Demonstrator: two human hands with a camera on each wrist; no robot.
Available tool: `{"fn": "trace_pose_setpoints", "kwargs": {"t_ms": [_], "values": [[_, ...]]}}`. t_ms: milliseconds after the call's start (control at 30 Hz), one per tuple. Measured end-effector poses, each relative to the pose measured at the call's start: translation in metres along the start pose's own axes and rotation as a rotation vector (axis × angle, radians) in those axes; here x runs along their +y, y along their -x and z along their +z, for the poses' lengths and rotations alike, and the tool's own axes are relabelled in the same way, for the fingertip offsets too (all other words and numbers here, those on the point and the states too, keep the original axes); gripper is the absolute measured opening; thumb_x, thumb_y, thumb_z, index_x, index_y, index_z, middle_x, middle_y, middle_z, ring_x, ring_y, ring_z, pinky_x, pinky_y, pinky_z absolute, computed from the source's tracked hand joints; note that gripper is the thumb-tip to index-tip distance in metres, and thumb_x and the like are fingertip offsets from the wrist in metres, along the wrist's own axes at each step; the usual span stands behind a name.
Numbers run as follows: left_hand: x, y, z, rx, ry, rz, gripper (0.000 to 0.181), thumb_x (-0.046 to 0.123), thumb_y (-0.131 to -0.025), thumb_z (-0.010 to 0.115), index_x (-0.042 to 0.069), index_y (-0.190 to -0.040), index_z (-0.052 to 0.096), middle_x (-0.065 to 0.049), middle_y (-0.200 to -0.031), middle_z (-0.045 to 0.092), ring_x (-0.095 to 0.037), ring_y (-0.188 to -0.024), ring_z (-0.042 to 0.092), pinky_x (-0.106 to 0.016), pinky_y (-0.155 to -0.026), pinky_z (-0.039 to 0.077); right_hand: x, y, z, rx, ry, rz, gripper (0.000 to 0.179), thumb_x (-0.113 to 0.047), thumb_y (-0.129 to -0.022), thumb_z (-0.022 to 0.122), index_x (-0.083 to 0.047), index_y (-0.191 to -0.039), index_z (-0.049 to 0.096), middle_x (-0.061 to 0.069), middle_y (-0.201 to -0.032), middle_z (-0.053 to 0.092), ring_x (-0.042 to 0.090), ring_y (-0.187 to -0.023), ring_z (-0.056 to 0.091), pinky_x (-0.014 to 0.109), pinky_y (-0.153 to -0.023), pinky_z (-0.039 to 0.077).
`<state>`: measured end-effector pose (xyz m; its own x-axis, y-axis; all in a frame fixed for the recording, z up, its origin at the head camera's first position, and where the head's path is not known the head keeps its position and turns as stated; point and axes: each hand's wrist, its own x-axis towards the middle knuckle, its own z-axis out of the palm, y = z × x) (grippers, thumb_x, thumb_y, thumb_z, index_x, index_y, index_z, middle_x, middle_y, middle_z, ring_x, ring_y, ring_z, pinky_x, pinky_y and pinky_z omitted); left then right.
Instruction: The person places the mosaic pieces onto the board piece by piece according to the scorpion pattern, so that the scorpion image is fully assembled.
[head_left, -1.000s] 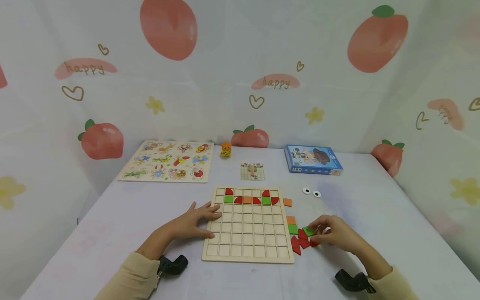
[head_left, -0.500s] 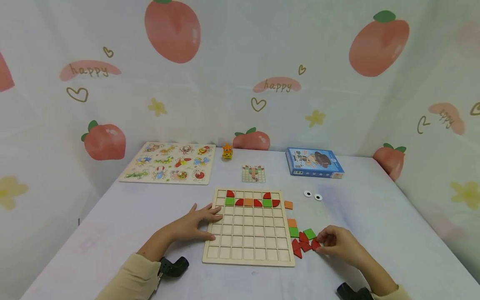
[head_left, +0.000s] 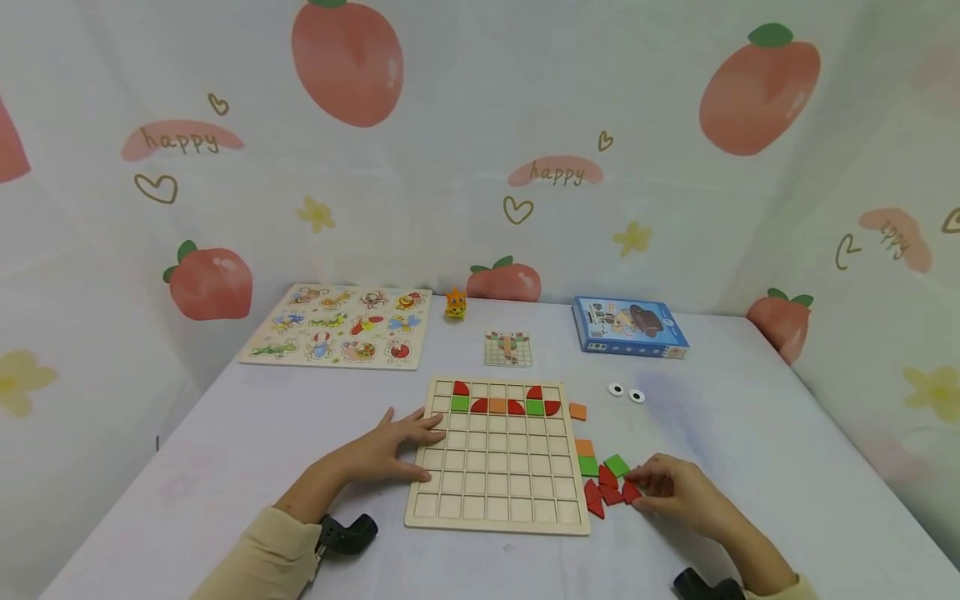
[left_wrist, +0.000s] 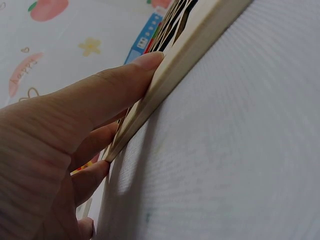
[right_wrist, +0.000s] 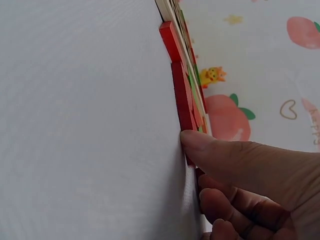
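Observation:
A wooden grid board (head_left: 476,483) lies flat, with red, green and orange pieces set in its top two rows. My left hand (head_left: 382,450) rests spread along the board's left side, some fingertips over the squares. Its thumb (left_wrist: 132,75) presses on the rim in the left wrist view. Right of the board, my right hand (head_left: 678,492) pinches a red quarter-circle piece (head_left: 631,492) between thumb and fingers, down at table level. Beside that piece lie a green square (head_left: 617,466) and several other red pieces (head_left: 609,493).
More squares, orange (head_left: 577,412) and green (head_left: 588,466), lie along the board's right edge. Behind are a pattern card (head_left: 507,348), two eye discs (head_left: 616,389), a blue box (head_left: 630,327), an insect puzzle (head_left: 337,325) and a small orange figure (head_left: 455,304).
My right hand has shifted slightly right and down, from around the green square to the red quarter-circle piece. The green square has turned a little. My left hand stays on the board.

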<state>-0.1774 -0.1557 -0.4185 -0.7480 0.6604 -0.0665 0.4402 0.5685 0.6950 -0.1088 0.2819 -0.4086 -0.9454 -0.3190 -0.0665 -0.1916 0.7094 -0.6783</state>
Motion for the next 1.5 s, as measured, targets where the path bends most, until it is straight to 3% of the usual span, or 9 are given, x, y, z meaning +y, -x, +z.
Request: {"fn": "trace_pose_setpoints", "kwargs": {"t_ms": [300,600,733,900,1033,1133,1267,1400,1500], "values": [[-0.003,0.001,0.001,0.005,-0.009,0.002,0.064,0.040,-0.077,0.073,0.011,-0.131,0.055,-0.005,-0.151,0.033,-0.034,-0.144,0.013,-0.065,-0.108,-0.011,-0.001,-0.001,0.002,-0.011,-0.037,0.051,0.029,-0.020,-0.074,0.078,-0.006,-0.092,0.061,0.002,-0.084,0.062,0.005,-0.068,0.049,0.017,-0.059,0.048],[-0.001,0.000,0.001,-0.001,-0.021,0.009,0.065,0.040,-0.078,0.072,0.011,-0.132,0.053,-0.005,-0.151,0.032,-0.033,-0.144,0.013,-0.065,-0.109,-0.010,-0.010,-0.006,-0.002,0.004,-0.028,0.019,0.017,-0.014,-0.081,0.071,-0.006,-0.092,0.062,0.001,-0.083,0.064,0.003,-0.068,0.051,0.018,-0.058,0.047],[0.000,-0.001,-0.001,-0.001,-0.027,0.002,0.065,0.039,-0.078,0.072,0.011,-0.133,0.053,-0.005,-0.151,0.032,-0.033,-0.144,0.013,-0.064,-0.109,-0.011,-0.019,-0.014,-0.005,0.034,-0.004,-0.033,0.013,-0.014,-0.083,0.069,-0.007,-0.092,0.063,0.000,-0.083,0.065,0.001,-0.071,0.052,0.019,-0.060,0.047],[0.000,0.000,-0.002,-0.006,-0.012,-0.013,0.065,0.038,-0.077,0.073,0.012,-0.133,0.053,-0.005,-0.151,0.032,-0.033,-0.145,0.011,-0.063,-0.110,-0.012,-0.030,-0.028,-0.004,-0.011,-0.059,-0.049,0.013,-0.012,-0.086,0.065,-0.003,-0.095,0.061,0.005,-0.088,0.065,0.007,-0.072,0.057,0.020,-0.061,0.051],[-0.001,0.000,-0.001,-0.008,0.000,-0.014,0.065,0.038,-0.077,0.073,0.012,-0.133,0.053,-0.003,-0.151,0.032,-0.031,-0.145,0.011,-0.062,-0.110,-0.013,-0.037,-0.042,-0.002,-0.050,-0.099,-0.039,0.015,-0.012,-0.088,0.063,-0.001,-0.098,0.060,0.009,-0.090,0.061,0.012,-0.067,0.057,0.024,-0.049,0.050],[-0.001,0.000,-0.001,-0.007,0.003,-0.011,0.065,0.038,-0.077,0.073,0.012,-0.133,0.053,-0.003,-0.151,0.032,-0.031,-0.145,0.011,-0.063,-0.110,-0.013,-0.044,-0.056,0.001,-0.049,-0.077,-0.094,0.015,-0.011,-0.088,0.062,-0.001,-0.100,0.061,0.009,-0.090,0.061,0.011,-0.069,0.057,0.023,-0.049,0.050],[0.000,0.000,-0.001,-0.005,0.001,-0.008,0.065,0.038,-0.077,0.073,0.012,-0.133,0.053,-0.003,-0.151,0.032,-0.031,-0.145,0.011,-0.063,-0.110,-0.012,-0.055,-0.077,0.006,-0.035,-0.056,-0.180,0.019,-0.008,-0.088,0.061,0.001,-0.105,0.061,0.009,-0.091,0.063,0.012,-0.077,0.058,0.021,-0.062,0.053],[0.001,0.000,-0.001,-0.006,0.003,-0.005,0.064,0.037,-0.078,0.073,0.012,-0.133,0.053,-0.004,-0.151,0.032,-0.031,-0.145,0.012,-0.063,-0.110,-0.012,-0.070,-0.097,0.013,-0.038,-0.088,-0.189,0.026,-0.008,-0.088,0.062,0.002,-0.111,0.059,0.009,-0.091,0.064,0.015,-0.079,0.059,0.022,-0.066,0.052],[0.002,0.000,-0.001,-0.004,0.004,-0.006,0.064,0.037,-0.078,0.073,0.011,-0.133,0.053,-0.004,-0.151,0.032,-0.031,-0.145,0.012,-0.063,-0.110,-0.012,-0.082,-0.113,0.018,-0.049,-0.130,-0.204,0.022,-0.008,-0.088,0.063,0.001,-0.108,0.060,0.010,-0.091,0.064,0.015,-0.079,0.059,0.024,-0.068,0.053]]}}
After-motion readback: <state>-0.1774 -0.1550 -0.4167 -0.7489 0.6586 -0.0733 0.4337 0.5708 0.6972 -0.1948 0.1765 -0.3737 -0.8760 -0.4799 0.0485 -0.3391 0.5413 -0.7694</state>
